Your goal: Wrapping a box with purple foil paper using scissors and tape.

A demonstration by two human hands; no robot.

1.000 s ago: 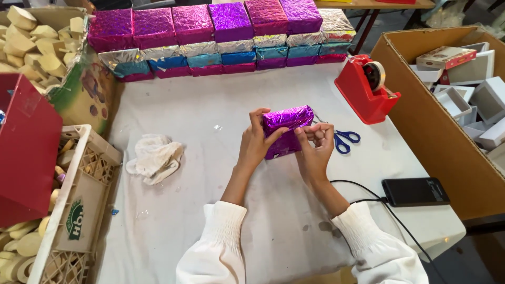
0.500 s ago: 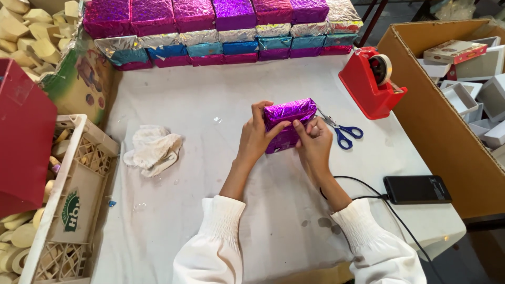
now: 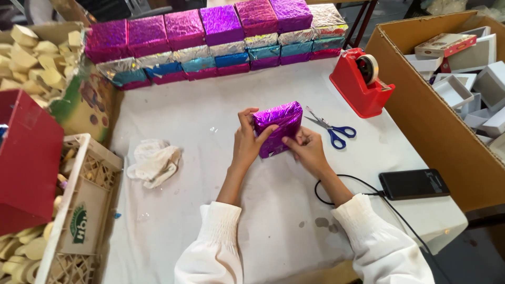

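The purple box (image 3: 277,128) looks nearly wrapped, both hands, left (image 3: 249,140) and right (image 3: 307,149), grasping it, with finished boxes (image 3: 210,39) stacked at 12 o'clock.

White-covered table (image 3: 173,221); large cardboard box (image 3: 421,110) at right.

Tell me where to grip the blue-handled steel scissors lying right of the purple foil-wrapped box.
Probably take the blue-handled steel scissors by the handle loops, coming from the near right. They lie flat on the white table, blades pointing up-left toward the purple foil-wrapped box, handles free.
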